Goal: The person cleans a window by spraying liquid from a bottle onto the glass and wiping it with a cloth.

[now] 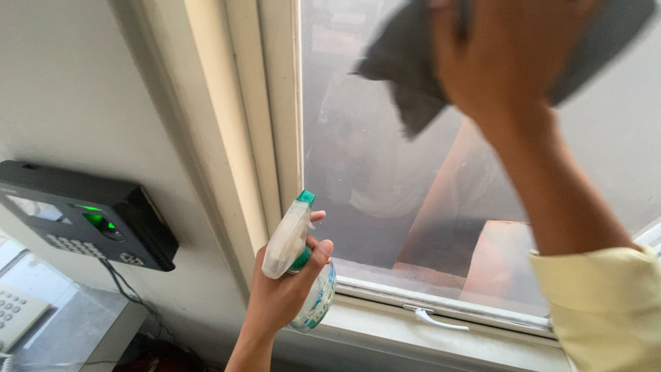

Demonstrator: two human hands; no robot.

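Observation:
My left hand (279, 293) grips a clear spray bottle (313, 303) with a white trigger head and a green nozzle (306, 198), held low by the window's bottom left corner. My right hand (506, 58) is raised at the top of the view and presses a dark grey cloth (406, 62) flat against the window glass (385, 179). The cloth spreads out on both sides of the hand. A pale yellow sleeve (606, 310) covers my right forearm at the lower right.
A cream window frame (234, 138) runs up the left of the glass, with a white latch (434, 318) on the bottom rail. A black wall-mounted keypad device (82, 217) with a green light hangs at left. Below it sit a desk phone (17, 313) and cables.

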